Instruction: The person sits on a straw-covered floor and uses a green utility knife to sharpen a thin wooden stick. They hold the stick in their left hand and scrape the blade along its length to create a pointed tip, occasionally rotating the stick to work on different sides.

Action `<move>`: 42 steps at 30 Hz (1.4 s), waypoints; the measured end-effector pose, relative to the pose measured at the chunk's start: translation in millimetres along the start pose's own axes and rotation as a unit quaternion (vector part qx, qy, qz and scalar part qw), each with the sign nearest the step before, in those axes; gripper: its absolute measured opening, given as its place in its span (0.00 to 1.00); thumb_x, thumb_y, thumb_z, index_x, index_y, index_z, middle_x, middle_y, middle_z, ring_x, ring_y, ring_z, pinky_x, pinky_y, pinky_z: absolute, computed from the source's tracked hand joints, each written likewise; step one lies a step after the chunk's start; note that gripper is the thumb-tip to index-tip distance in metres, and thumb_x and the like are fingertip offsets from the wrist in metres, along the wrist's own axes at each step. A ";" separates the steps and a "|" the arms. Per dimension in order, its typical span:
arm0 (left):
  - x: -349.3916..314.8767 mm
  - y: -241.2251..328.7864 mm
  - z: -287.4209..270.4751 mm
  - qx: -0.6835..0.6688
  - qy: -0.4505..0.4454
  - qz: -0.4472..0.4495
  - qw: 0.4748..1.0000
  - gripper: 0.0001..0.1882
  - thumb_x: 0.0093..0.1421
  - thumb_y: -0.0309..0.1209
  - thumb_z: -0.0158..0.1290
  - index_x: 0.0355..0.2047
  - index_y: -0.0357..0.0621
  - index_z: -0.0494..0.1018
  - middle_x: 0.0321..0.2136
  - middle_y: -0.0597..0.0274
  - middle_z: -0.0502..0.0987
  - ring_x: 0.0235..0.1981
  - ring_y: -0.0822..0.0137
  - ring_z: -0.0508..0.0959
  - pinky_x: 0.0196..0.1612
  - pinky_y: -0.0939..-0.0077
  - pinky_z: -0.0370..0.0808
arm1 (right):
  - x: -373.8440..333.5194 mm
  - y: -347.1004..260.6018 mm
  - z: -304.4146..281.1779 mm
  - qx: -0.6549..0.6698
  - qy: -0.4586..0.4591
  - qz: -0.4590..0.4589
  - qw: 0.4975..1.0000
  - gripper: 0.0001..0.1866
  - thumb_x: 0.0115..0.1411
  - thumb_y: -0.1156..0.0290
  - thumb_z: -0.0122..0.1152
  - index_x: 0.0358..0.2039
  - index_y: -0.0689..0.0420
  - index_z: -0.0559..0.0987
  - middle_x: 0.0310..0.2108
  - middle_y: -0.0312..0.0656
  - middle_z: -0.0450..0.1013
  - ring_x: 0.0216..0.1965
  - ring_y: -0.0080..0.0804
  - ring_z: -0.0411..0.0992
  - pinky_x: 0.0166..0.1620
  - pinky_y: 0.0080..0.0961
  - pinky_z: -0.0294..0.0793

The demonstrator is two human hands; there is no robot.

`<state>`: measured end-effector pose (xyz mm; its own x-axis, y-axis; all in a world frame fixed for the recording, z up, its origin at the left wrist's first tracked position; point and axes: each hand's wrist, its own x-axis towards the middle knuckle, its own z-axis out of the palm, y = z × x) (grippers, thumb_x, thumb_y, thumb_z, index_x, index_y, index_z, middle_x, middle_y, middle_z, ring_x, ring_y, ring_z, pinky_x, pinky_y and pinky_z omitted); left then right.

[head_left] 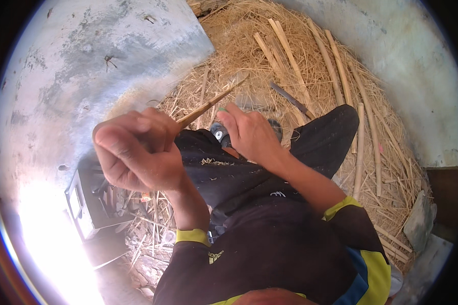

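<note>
My left hand [137, 147] is raised close to the camera, its fingers curled into a fist. From behind that fist a bamboo strip [203, 108] slants away to the upper right and tapers to a frayed tip. My right hand [249, 133] is lower, over my lap, with its fingers bent and closed. A small green bit shows at its fingertips, just beside the strip; what it belongs to is hidden. Beyond my right hand, a knife [288, 98] with a dark blade lies on the straw-covered floor.
Bamboo lengths [336, 66] and shavings [239, 38] cover the floor ahead and to the right. Weathered pale walls [132, 46] enclose the space. A dark metal box-like object [86, 203] stands at left, and a flat stone [420, 218] at right. Shavings cling to my dark trousers [323, 132].
</note>
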<state>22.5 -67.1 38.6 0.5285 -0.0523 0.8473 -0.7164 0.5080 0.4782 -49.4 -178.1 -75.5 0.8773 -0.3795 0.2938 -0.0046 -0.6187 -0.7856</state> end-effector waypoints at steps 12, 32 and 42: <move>6.3 -5.8 -13.6 -0.008 -0.064 -0.007 0.998 0.22 0.72 0.41 0.36 0.25 0.40 0.64 0.07 0.72 0.54 0.07 0.82 0.49 0.09 0.82 0.46 | 27.3 90.5 33.0 -0.168 -0.005 0.061 0.984 0.25 0.70 0.51 0.39 0.34 0.62 0.73 0.15 0.55 0.71 0.20 0.54 0.75 0.21 0.46 0.73; -14.9 11.9 2.1 0.029 0.101 -0.040 0.994 0.22 0.72 0.40 0.38 0.24 0.40 0.64 0.07 0.72 0.54 0.06 0.82 0.50 0.09 0.84 0.47 | -26.2 -32.2 -2.4 -0.017 -0.015 0.007 1.000 0.12 0.68 0.66 0.47 0.35 0.63 0.68 0.15 0.56 0.68 0.20 0.58 0.71 0.24 0.48 0.68; -18.1 7.3 -8.1 0.057 0.120 -0.030 0.991 0.21 0.71 0.43 0.39 0.25 0.43 0.66 0.07 0.75 0.49 0.09 0.83 0.43 0.12 0.82 0.45 | -11.3 17.6 11.5 -0.069 -0.049 0.036 0.996 0.14 0.67 0.64 0.48 0.38 0.65 0.70 0.16 0.59 0.70 0.19 0.59 0.71 0.24 0.48 0.69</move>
<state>11.4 -55.5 24.9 0.6547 0.1330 0.7441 -0.7200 0.4095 0.5603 -53.9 -176.8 -98.9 0.9151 -0.3609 0.1799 -0.1289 -0.6844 -0.7177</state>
